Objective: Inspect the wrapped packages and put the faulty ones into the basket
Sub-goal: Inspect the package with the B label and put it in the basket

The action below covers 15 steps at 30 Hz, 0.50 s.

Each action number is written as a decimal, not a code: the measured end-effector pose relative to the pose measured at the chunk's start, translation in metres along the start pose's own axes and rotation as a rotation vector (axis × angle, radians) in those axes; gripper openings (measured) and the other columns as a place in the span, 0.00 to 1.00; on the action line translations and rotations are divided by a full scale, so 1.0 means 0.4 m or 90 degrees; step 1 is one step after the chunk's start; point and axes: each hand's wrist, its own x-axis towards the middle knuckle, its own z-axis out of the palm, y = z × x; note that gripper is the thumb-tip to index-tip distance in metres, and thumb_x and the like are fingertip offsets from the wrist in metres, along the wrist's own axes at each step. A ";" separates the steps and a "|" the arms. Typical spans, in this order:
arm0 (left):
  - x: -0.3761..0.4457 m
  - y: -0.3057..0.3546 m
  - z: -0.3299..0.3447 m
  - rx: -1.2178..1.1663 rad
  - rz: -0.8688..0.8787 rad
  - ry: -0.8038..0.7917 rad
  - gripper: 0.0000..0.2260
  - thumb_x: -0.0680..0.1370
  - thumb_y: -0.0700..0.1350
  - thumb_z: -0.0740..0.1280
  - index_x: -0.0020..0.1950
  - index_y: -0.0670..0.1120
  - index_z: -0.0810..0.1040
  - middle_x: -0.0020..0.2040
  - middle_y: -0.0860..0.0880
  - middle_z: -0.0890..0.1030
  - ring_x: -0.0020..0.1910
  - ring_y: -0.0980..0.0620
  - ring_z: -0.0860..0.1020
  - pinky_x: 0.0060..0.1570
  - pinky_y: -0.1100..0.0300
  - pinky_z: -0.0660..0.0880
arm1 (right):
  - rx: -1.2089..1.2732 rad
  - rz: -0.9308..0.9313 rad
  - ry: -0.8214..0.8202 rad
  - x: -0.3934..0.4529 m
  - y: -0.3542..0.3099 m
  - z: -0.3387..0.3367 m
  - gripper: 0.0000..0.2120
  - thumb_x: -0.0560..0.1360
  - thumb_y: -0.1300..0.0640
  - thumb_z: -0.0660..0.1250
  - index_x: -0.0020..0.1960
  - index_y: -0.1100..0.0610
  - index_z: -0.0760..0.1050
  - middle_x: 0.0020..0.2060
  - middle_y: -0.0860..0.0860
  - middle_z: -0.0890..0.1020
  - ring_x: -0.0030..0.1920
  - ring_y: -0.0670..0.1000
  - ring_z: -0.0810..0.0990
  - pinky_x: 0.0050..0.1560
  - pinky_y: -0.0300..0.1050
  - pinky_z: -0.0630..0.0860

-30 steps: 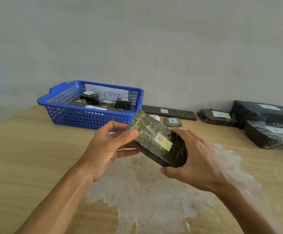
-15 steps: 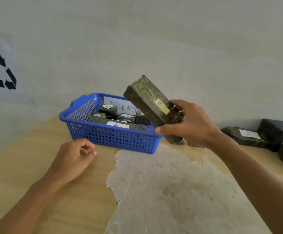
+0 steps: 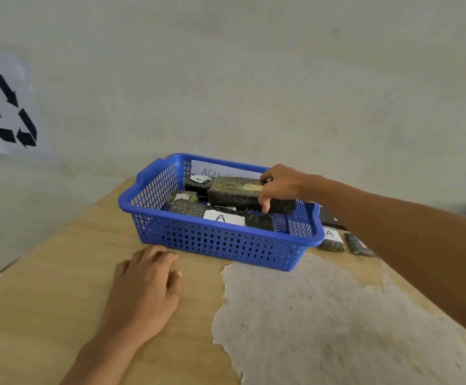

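A blue mesh basket (image 3: pixel 226 243) is showing dark, green-mottled packages (image 3: pixel 234 194) with white and yellowish labels. Beneath it, the tan counter (image 3: pixel 45 287) is wearing a grey peeled patch (image 3: pixel 323 323). Black recycling arrows (image 3: pixel 9 109) are marking white paper.

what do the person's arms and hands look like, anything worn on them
Both are bare. The left hand and the right hand wear no gloves, and no rings show on the fingers. No watch or band shows at either wrist. Both forearms are uncovered as far as the picture's edge, so no sleeve is in view. No markings or tattoos show on them.
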 end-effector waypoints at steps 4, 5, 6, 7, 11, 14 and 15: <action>0.002 0.008 -0.005 -0.002 -0.011 0.002 0.20 0.73 0.54 0.57 0.55 0.48 0.84 0.54 0.50 0.82 0.55 0.45 0.81 0.53 0.45 0.73 | -0.042 0.015 -0.026 0.031 0.020 0.036 0.31 0.64 0.61 0.79 0.65 0.62 0.74 0.57 0.56 0.78 0.57 0.57 0.77 0.60 0.55 0.78; 0.002 0.008 -0.005 -0.006 -0.015 0.001 0.19 0.73 0.52 0.60 0.55 0.48 0.84 0.54 0.50 0.81 0.55 0.45 0.80 0.54 0.45 0.73 | -0.062 0.008 -0.019 0.037 0.023 0.042 0.31 0.63 0.59 0.79 0.64 0.61 0.75 0.58 0.56 0.79 0.57 0.57 0.78 0.60 0.56 0.79; 0.003 0.009 -0.007 -0.010 -0.019 -0.002 0.17 0.74 0.51 0.62 0.56 0.48 0.84 0.55 0.51 0.81 0.56 0.45 0.80 0.55 0.45 0.72 | -0.080 0.000 -0.013 0.038 0.021 0.045 0.30 0.62 0.57 0.79 0.62 0.60 0.75 0.57 0.56 0.80 0.56 0.57 0.78 0.60 0.57 0.79; 0.004 0.009 -0.006 -0.011 -0.024 -0.003 0.15 0.75 0.50 0.63 0.57 0.48 0.83 0.56 0.51 0.81 0.58 0.46 0.79 0.57 0.45 0.71 | -0.092 -0.008 -0.014 0.039 0.018 0.046 0.30 0.61 0.56 0.80 0.61 0.59 0.75 0.55 0.56 0.80 0.55 0.57 0.78 0.59 0.57 0.79; 0.003 0.006 -0.004 -0.010 -0.033 -0.001 0.14 0.76 0.49 0.65 0.58 0.48 0.83 0.57 0.51 0.80 0.59 0.46 0.78 0.58 0.45 0.70 | -0.107 -0.020 -0.040 0.030 0.014 0.044 0.30 0.64 0.53 0.79 0.62 0.58 0.74 0.56 0.55 0.80 0.56 0.56 0.79 0.61 0.58 0.78; 0.002 0.008 -0.002 -0.008 -0.031 -0.002 0.13 0.77 0.48 0.66 0.59 0.48 0.83 0.59 0.50 0.80 0.60 0.45 0.78 0.59 0.45 0.70 | -0.105 -0.022 -0.024 0.022 0.026 0.044 0.28 0.66 0.51 0.80 0.61 0.59 0.75 0.55 0.56 0.81 0.55 0.56 0.80 0.60 0.57 0.79; 0.003 0.010 -0.003 -0.008 -0.032 -0.003 0.13 0.77 0.48 0.66 0.59 0.48 0.83 0.59 0.50 0.80 0.61 0.46 0.78 0.59 0.45 0.70 | -0.107 -0.026 -0.014 0.020 0.029 0.044 0.27 0.65 0.51 0.80 0.60 0.59 0.76 0.54 0.56 0.82 0.55 0.56 0.80 0.59 0.56 0.79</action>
